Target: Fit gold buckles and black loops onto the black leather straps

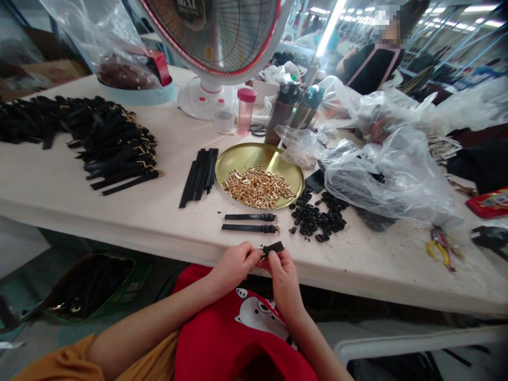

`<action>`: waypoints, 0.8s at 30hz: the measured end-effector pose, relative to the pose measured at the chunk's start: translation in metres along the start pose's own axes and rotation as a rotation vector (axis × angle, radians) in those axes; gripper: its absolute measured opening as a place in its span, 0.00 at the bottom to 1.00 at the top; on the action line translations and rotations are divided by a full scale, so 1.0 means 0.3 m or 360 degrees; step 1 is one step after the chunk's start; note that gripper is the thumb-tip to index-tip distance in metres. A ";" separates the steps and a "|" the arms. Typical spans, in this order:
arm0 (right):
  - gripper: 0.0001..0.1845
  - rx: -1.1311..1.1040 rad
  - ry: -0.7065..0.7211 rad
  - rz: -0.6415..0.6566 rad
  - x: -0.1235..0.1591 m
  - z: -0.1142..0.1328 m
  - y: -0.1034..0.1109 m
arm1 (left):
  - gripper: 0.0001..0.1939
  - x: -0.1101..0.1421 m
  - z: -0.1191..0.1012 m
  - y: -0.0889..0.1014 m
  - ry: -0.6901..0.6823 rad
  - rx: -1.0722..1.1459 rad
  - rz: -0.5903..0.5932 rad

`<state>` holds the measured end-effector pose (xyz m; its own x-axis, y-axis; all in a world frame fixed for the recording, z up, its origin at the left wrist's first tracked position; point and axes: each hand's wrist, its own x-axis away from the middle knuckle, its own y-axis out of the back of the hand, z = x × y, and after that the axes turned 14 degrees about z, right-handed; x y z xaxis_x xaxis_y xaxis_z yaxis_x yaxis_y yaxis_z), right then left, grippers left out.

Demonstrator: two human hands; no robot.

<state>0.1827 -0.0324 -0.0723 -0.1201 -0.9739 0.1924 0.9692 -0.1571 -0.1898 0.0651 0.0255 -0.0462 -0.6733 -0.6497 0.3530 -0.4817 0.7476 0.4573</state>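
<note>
- While I watch, the left hand [238, 260] pinches a strap [274, 247] by its buckle end, the right hand's [283, 269] grip pinching it farther along.
- Its long axis runs sideways over the tabletop's [178, 227] near edge.
- Just beyond, two more straps [248, 228] lie sideways.
- Loops [317, 219] sit nearer the right hand.
- Farther out, a tray [248, 153] of buckles [257, 188].

Light tube [330, 27] glared at upper right; bench [51, 182] looked softly lit, dim beneath; outer edges stretched, blurred.
</note>
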 end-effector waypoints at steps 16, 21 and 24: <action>0.08 -0.0276 -0.0090 -0.0017 -0.001 0.007 0.003 | 0.17 -0.042 0.004 -0.004 0.0034 -0.0426 0.0108; 0.07 -0.0188 0.0096 0.0008 -0.001 -0.032 0.024 | 0.19 -0.071 0.013 0.004 0.0036 -0.0583 0.0199; 0.06 -0.0303 0.0137 0.0117 -0.001 -0.040 0.052 | 0.19 -0.090 0.022 -0.002 0.0092 -0.0614 0.0257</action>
<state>0.1953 -0.0367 -0.0870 -0.0767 -0.9930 0.0899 0.9188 -0.1054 -0.3804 0.0799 0.0434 -0.0615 -0.6850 -0.5431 0.4856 -0.1198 0.7414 0.6603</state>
